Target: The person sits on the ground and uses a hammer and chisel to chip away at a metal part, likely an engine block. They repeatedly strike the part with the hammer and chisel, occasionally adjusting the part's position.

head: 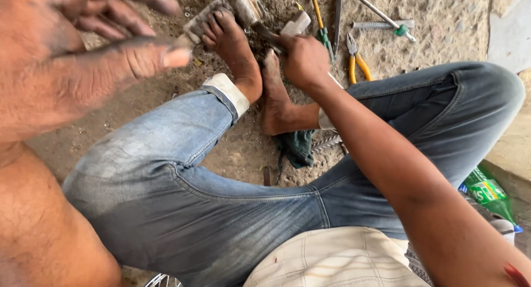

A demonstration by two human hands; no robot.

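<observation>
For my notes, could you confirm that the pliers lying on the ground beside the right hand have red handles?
Not quite: the head view shows the pliers on the ground just right of the right hand have yellow handles, not red.

two hands are seen: the left hand (83, 60) raised close to the camera, the right hand (303, 60) down by the feet. two bare feet (235, 43) are counted. one metal block (221, 13) is seen, one hammer (287, 30), one pair of pliers (357, 63), one screwdriver (321, 21), one chisel (337, 13), one green bottle (487, 193) and one dark rag (296, 149).
</observation>
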